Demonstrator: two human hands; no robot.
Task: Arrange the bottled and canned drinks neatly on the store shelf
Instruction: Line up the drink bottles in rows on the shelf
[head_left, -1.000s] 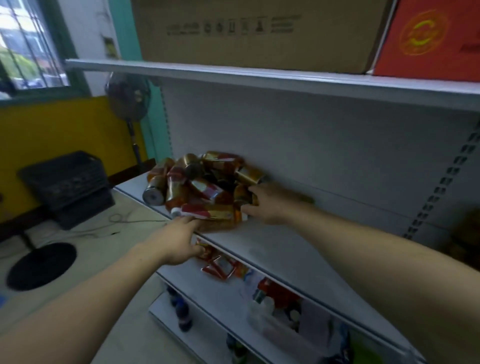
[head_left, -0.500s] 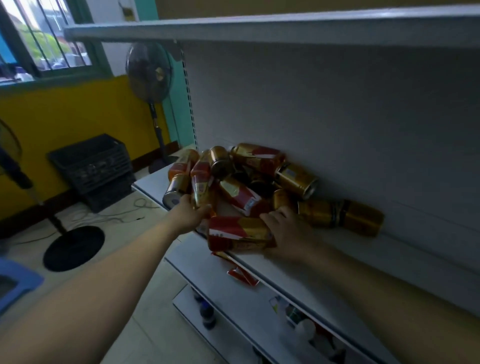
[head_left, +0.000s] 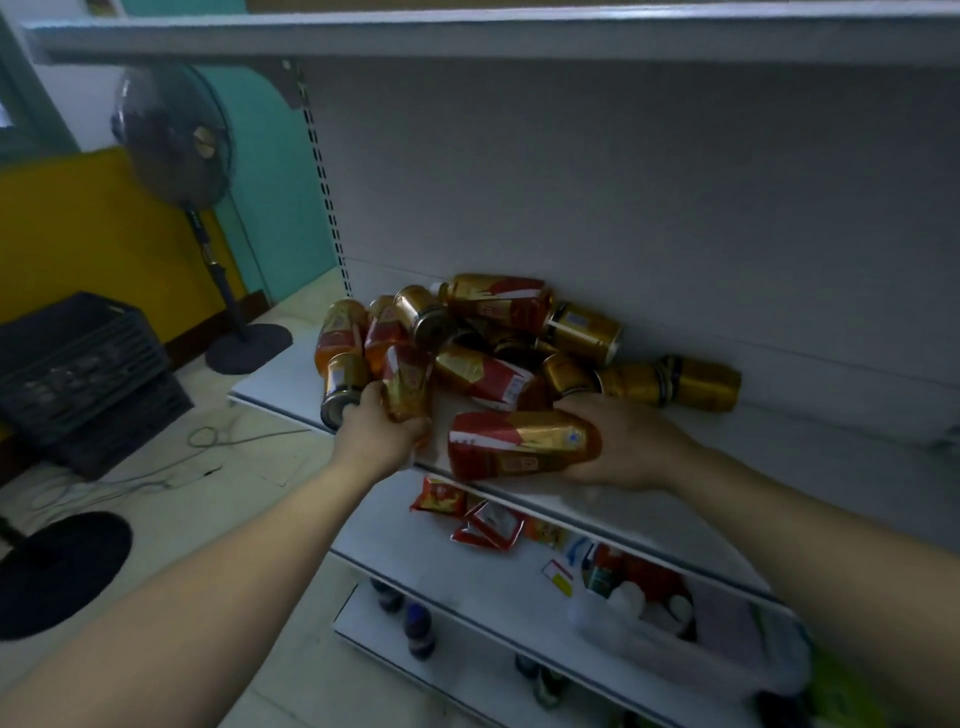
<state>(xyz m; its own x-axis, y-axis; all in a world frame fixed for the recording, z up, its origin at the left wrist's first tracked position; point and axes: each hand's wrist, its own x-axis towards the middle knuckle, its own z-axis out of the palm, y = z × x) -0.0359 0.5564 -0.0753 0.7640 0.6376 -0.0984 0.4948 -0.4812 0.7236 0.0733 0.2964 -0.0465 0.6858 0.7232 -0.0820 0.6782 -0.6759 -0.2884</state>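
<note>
Several red-and-gold bottles and gold cans lie in a jumbled pile (head_left: 483, 338) on the white middle shelf (head_left: 779, 441), against its back panel. My left hand (head_left: 382, 428) grips the bottom of one red-and-gold bottle (head_left: 408, 382) at the pile's front left. Curled round the right end of another bottle (head_left: 519, 449), my right hand (head_left: 623, 447) holds it on its side at the shelf's front edge. A gold can (head_left: 672, 384) lies alone to the right of the pile.
Above is another shelf (head_left: 467, 36). The shelf below (head_left: 415, 545) holds red packets (head_left: 467, 514) and a plastic bag of goods (head_left: 675, 618); dark bottles stand on the lowest one. A standing fan (head_left: 179, 150) and black crate (head_left: 78, 374) are on the left floor.
My left hand has closed round a bottle at the pile's front left. My right hand has taken hold of the front lying bottle. The view has drawn closer to the shelf.
</note>
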